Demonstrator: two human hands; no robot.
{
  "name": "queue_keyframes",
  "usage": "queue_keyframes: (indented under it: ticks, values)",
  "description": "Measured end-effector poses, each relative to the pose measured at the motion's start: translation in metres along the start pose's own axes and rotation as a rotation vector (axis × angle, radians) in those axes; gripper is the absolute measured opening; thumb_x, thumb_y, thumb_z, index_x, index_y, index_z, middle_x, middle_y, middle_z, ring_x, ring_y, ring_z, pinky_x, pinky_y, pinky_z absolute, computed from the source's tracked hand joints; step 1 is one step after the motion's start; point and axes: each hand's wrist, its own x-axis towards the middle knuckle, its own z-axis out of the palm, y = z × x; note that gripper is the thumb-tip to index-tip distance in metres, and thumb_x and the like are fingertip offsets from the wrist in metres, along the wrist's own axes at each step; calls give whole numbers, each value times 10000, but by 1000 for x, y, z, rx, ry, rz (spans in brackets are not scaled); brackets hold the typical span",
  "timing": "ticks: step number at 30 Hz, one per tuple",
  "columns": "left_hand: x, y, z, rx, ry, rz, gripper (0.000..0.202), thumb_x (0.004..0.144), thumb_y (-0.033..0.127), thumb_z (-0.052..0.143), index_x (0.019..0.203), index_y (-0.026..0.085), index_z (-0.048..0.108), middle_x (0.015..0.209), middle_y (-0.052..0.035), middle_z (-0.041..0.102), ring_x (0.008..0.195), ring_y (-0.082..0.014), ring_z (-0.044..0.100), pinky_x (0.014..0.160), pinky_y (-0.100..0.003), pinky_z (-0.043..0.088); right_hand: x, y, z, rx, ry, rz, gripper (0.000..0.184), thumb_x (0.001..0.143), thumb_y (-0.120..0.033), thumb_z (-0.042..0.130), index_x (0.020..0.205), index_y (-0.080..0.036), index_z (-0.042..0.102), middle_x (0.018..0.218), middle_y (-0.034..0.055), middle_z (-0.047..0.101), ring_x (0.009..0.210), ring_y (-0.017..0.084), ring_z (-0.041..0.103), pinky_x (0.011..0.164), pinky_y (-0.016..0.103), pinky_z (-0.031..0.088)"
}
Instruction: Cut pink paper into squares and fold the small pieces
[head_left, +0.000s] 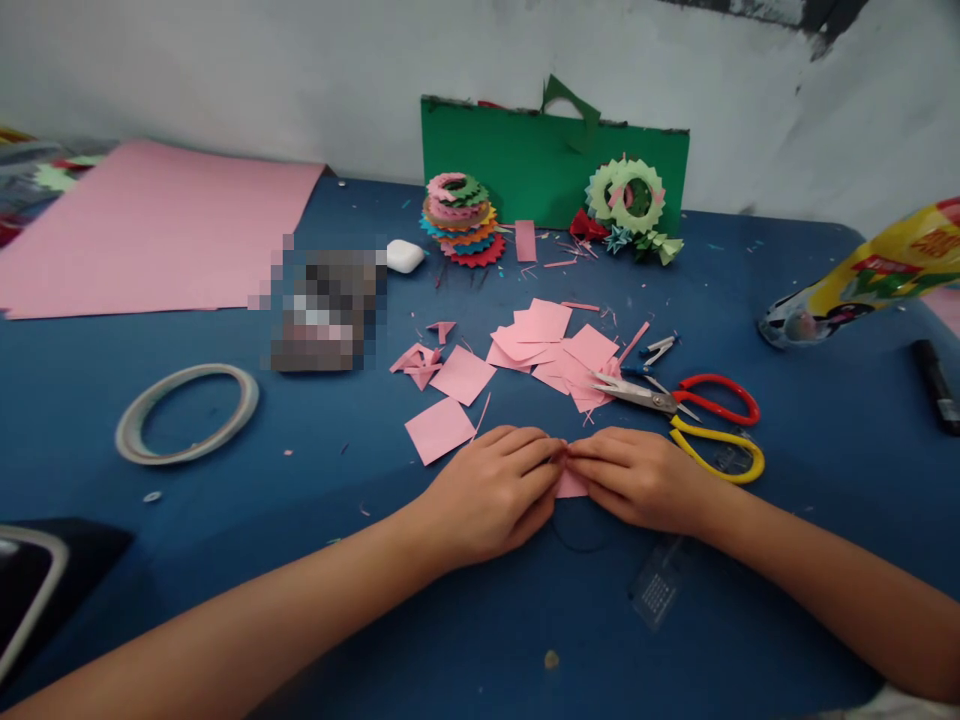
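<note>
Between my two hands is a small piece of pink paper (572, 484), mostly covered by my fingers. My left hand (495, 490) pinches it from the left and my right hand (637, 475) from the right, fingertips meeting at its upper edge. Just beyond lie two separate pink paper squares (439, 431) and a loose pile of more squares (544, 340). Some folded pink pieces (420, 366) rest left of the pile. Scissors (652, 400) with one red and one yellow handle lie beside my right hand, blades over the pile.
A tape roll (129, 437) and a large pink sheet (150, 235) lie left, near a pixelated object (330, 330). A green board (517, 165), stacked toothed paper rings (463, 225) and a pale green ring (600, 190) stand behind. A yellow packet (885, 260) and black marker (934, 385) are right.
</note>
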Motion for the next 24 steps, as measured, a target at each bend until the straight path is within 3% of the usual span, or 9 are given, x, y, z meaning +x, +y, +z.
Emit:
queue_keyframes:
  ticks: [5, 11, 24]
  values:
    - [1, -4, -1, 14, -19, 19, 217, 879, 200, 473, 1014, 132, 628, 1182, -109, 607, 1083, -237, 543, 916, -382, 457, -1, 8, -6, 55, -53, -38, 227, 914, -161, 460, 1064, -100, 619, 1041, 96, 648, 977, 177, 585, 863, 315, 515]
    - [1, -9, 0, 75, 27, 93, 183, 896, 193, 482, 956, 127, 642, 996, -90, 666, 902, -194, 604, 859, -360, 482, -1, 9, -4, 76, -11, -52, 215, 903, -149, 486, 1054, -83, 624, 1042, 105, 648, 955, 179, 590, 859, 318, 517]
    - [0, -9, -1, 126, 37, 176, 191, 881, 195, 505, 990, 107, 636, 994, -81, 678, 916, -215, 610, 872, -380, 468, 2, 3, -3, 21, 14, -71, 196, 902, -129, 476, 1011, -77, 631, 1002, 105, 655, 903, 178, 600, 819, 313, 535]
